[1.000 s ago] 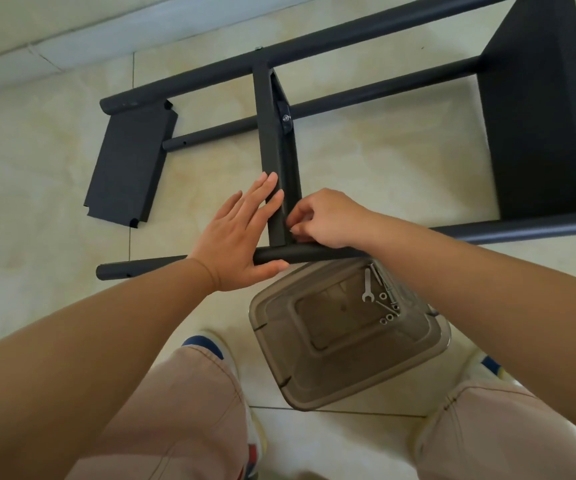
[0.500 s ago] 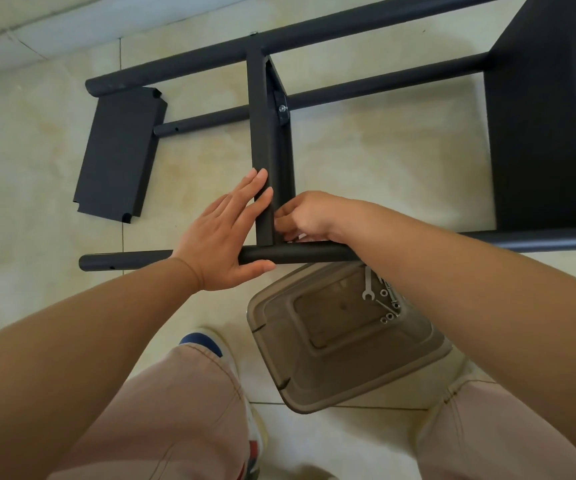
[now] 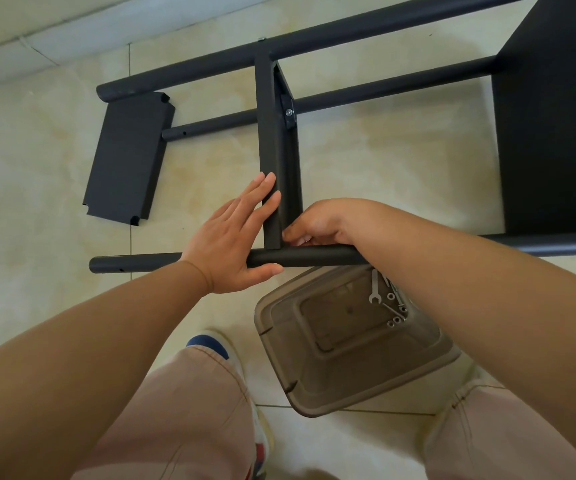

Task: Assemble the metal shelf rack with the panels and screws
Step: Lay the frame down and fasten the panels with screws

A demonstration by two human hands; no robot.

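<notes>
Matte black steel makes up the shelf rack (image 3: pixel 366 27), which lies on its side on a glossy cream tile floor (image 3: pixel 401 161): round tubular posts run left to right, and flat sheet panels with folded edges stand between them. The middle panel (image 3: pixel 272 150) stands edge-up, bolted at its far end by a silver screw (image 3: pixel 289 112) through a corner bracket. A wider panel (image 3: pixel 553 116) fills the right end of the frame. A loose panel (image 3: pixel 125 159), rectangular with notched corners, lies flat on the tiles at the left, its far end just beside the ends of the two far posts.

Bare floor stretches wide to the left of the loose panel and between the posts (the right side is closed off by the wide panel). The near post (image 3: pixel 307 256) ends free at the left, with a small hole near its tip.

The left hand (image 3: pixel 234 237) is spread, straight fingers lying flat against the middle panel's left face, thumb under the near post. The right hand (image 3: pixel 317 225) is curled at the joint where that panel meets the near post, fingertips pinched together; what they pinch cannot be made out.

A translucent brown plastic bin (image 3: pixel 314 368) sits just nearer than the post, between the person's knees, holding a small wrench (image 3: pixel 374 289) and loose nuts and bolts (image 3: pixel 397 311).
</notes>
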